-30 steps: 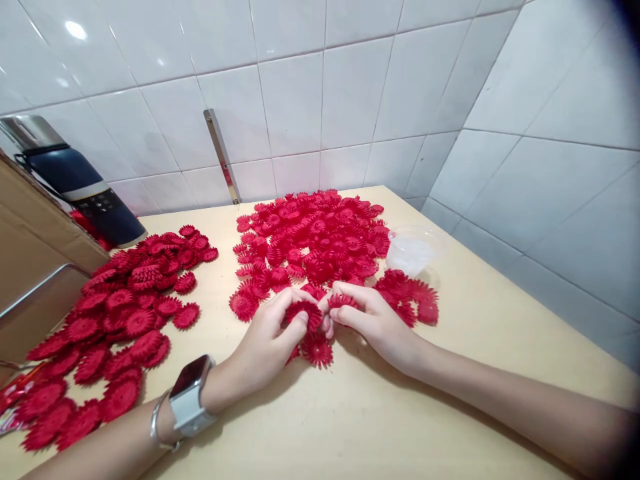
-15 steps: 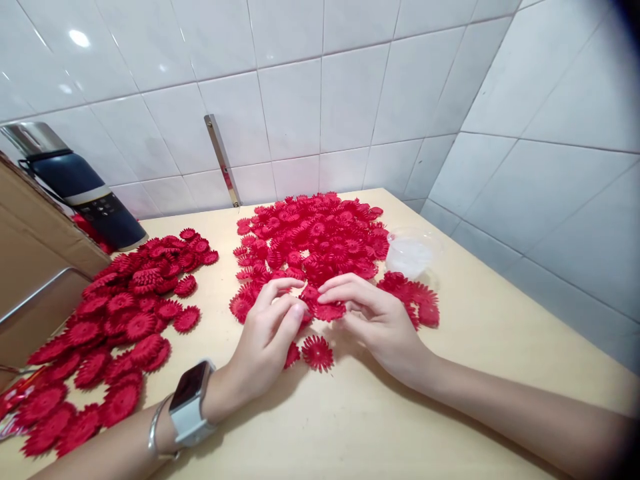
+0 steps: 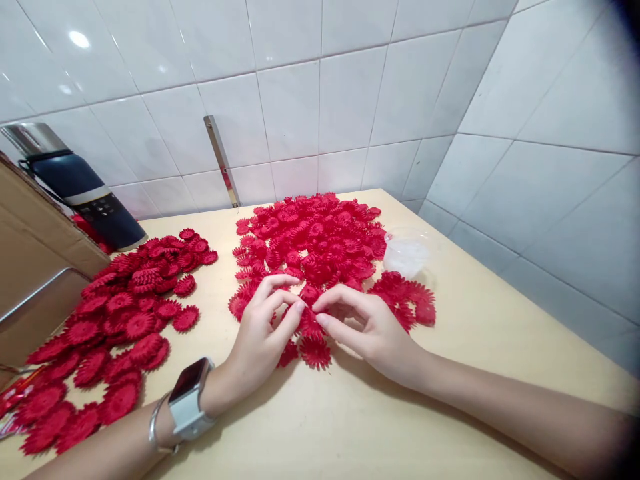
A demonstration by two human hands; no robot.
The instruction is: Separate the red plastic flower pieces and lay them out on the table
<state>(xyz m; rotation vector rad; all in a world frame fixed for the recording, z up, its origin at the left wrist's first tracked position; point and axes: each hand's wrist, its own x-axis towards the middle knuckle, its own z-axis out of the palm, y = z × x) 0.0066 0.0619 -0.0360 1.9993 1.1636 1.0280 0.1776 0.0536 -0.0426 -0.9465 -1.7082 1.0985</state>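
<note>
Head view: left hand and right hand face each other, each grip narrow, fingertips at a red fringed rosette; whether either pinches it cannot be told. On the counter, one rosette heap lies beyond both grips, another heap to their left.

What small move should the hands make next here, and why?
Probably a light pinch by the left hand and right hand on the red paper-like flower between them: both hands' fingertips are close around it, yet no firm grip is visible.
</note>
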